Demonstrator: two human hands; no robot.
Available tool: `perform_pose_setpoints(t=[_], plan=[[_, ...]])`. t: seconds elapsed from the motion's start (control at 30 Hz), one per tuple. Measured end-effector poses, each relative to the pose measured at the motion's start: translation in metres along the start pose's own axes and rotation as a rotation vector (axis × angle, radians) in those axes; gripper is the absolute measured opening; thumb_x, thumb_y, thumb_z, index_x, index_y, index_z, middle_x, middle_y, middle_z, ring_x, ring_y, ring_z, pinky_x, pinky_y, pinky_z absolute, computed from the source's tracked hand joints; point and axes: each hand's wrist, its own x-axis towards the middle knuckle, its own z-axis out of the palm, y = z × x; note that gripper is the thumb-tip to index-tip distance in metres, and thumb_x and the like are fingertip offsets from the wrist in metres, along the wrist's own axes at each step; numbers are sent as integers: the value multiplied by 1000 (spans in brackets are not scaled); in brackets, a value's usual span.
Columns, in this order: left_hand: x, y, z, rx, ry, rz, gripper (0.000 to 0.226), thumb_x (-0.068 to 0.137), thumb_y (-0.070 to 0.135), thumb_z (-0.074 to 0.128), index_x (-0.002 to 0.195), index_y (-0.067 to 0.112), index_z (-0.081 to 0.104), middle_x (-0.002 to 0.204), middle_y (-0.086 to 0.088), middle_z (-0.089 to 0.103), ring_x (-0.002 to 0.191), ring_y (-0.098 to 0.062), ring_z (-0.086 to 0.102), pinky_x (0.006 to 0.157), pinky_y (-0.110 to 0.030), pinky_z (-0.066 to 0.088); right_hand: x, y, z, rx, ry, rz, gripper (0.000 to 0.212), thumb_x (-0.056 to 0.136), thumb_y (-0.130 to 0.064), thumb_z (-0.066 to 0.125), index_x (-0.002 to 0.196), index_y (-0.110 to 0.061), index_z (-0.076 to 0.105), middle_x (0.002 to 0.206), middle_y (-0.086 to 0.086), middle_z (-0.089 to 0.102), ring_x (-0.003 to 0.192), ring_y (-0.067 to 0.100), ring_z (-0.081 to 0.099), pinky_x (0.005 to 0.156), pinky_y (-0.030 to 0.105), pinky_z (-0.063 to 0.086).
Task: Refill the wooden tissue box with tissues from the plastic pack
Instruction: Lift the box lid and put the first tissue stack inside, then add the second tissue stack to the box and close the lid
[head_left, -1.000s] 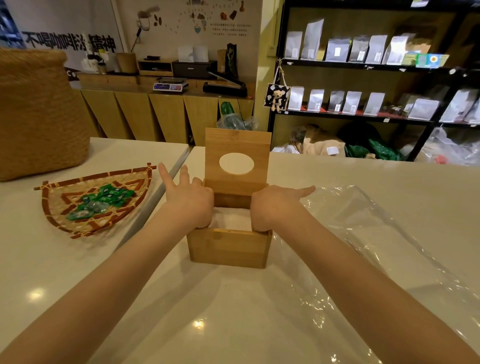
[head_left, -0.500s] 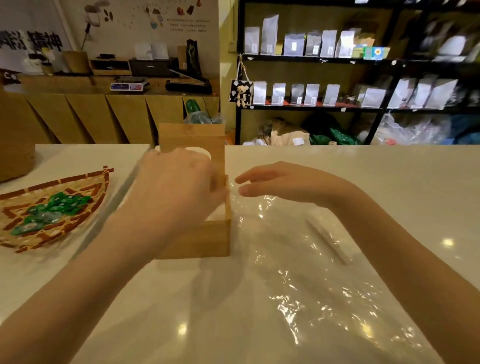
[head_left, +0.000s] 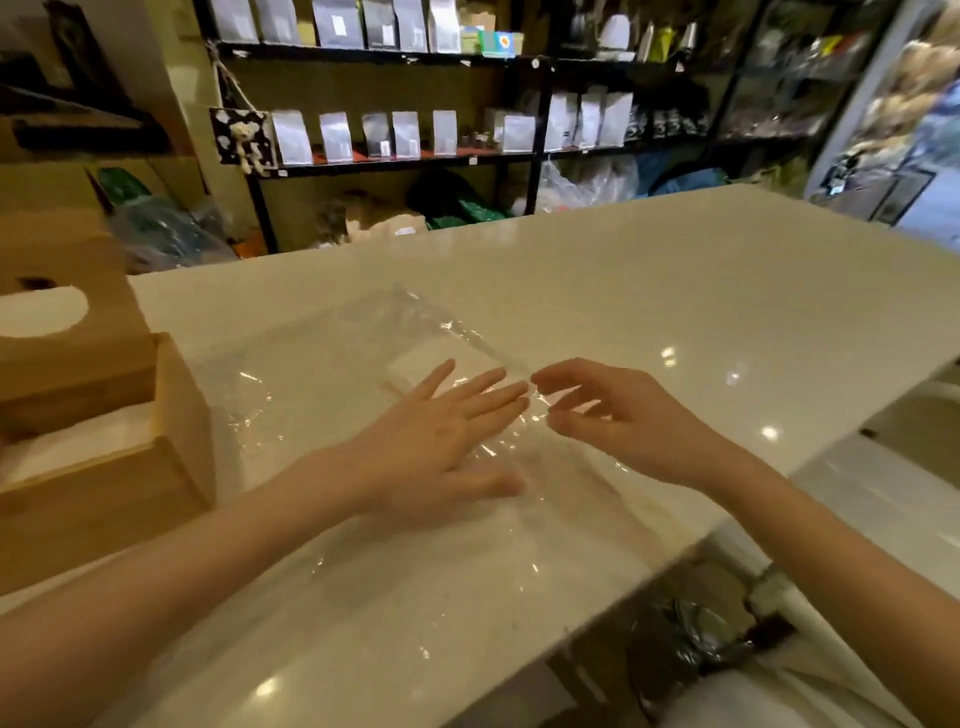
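The wooden tissue box (head_left: 171, 415) stands at the left edge of the view, its lid (head_left: 67, 358) with an oval hole tilted up and white tissues (head_left: 78, 436) showing inside. The clear plastic pack (head_left: 322, 364) lies flat and crumpled on the white counter, with a small white piece (head_left: 415, 364) inside it. My left hand (head_left: 436, 447) rests flat on the plastic, fingers spread. My right hand (head_left: 613, 415) hovers just right of it, thumb and forefinger apart at a raised fold of the plastic.
The white counter (head_left: 675, 291) runs right and ends at a front edge (head_left: 649, 566), with dark items on the floor below (head_left: 696, 629). Black shelves (head_left: 405, 161) with white pouches stand behind the counter.
My view has swung right, so the box now sits at the left edge. Both hands left the box and moved onto the plastic pack.
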Motion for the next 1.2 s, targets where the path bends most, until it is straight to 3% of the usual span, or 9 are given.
perform_pose_setpoints(t=[0.2, 0.33, 0.47, 0.57, 0.67, 0.77, 0.83, 1.0, 1.2], plan=[[2, -5, 31, -37, 69, 18, 78, 78, 65, 7, 145, 27, 9, 150, 18, -8, 140, -3, -16, 114, -35, -17, -45, 26, 16, -9, -20, -105, 19, 81, -17, 61, 94, -27, 73, 94, -13, 71, 91, 3, 65, 84, 23, 51], [3, -7, 38, -46, 225, 51, 71, 88, 54, -3, 137, 24, 39, 148, 16, 20, 140, -6, 5, 114, -41, -8, -53, 36, 28, -105, -18, -210, 25, 87, -24, 53, 108, -25, 67, 115, -6, 68, 110, 1, 57, 94, 26, 47], [5, -8, 30, -192, 247, 17, 64, 84, 58, -3, 140, 35, 18, 148, 23, 10, 139, 7, -7, 112, -24, -15, -46, 26, 34, -225, -192, -217, 47, 96, -38, 32, 140, -23, 36, 148, -13, 31, 138, -3, 18, 115, 15, 12], [9, -9, 22, -223, 285, -31, 62, 80, 64, -5, 137, 41, 6, 146, 28, 0, 137, 11, -13, 108, -14, -21, -29, 15, 44, -423, -274, -238, 58, 96, -45, 17, 147, -23, 5, 155, -10, -2, 142, 0, -10, 114, 18, -12], [12, -22, 20, -243, 324, -207, 86, 66, 74, -19, 140, 34, -3, 145, 25, -7, 135, 10, -14, 105, -13, -24, -7, 9, 52, -501, -241, -215, 65, 92, -51, 14, 147, -21, -6, 155, -8, -13, 138, 0, -21, 112, 22, -19], [16, -48, 24, -77, 254, -377, 97, 64, 69, -25, 145, 21, -2, 154, 13, -8, 137, 2, -13, 114, -32, -12, 12, 5, 61, -486, -231, -194, 84, 76, -63, -4, 147, -18, -6, 152, -10, -18, 134, -2, -23, 113, 24, -17], [19, -60, 29, -38, 187, -473, 75, 81, 56, -16, 145, 18, -4, 157, 5, -7, 142, -6, -10, 115, -37, -9, 24, 5, 69, -501, -223, -190, 87, 76, -67, -7, 147, -17, -7, 154, -6, -17, 139, 3, -20, 117, 32, -13], [23, -65, 41, -370, 180, -513, 50, 97, 34, 9, 146, 23, 3, 157, 7, -1, 143, -5, -2, 116, -31, -3, 31, 7, 73, -482, -229, -135, 84, 76, -65, -3, 148, -20, -1, 158, -5, -7, 143, 5, -13, 117, 38, -13], [24, -66, 43, -277, 148, -489, 50, 97, 34, 8, 146, 24, 2, 157, 8, 0, 143, -4, -2, 118, -37, -2, 10, 11, 65, -508, -199, -151, 82, 75, -58, -8, 148, -21, 0, 158, -4, -5, 144, 8, -9, 116, 36, -16]])
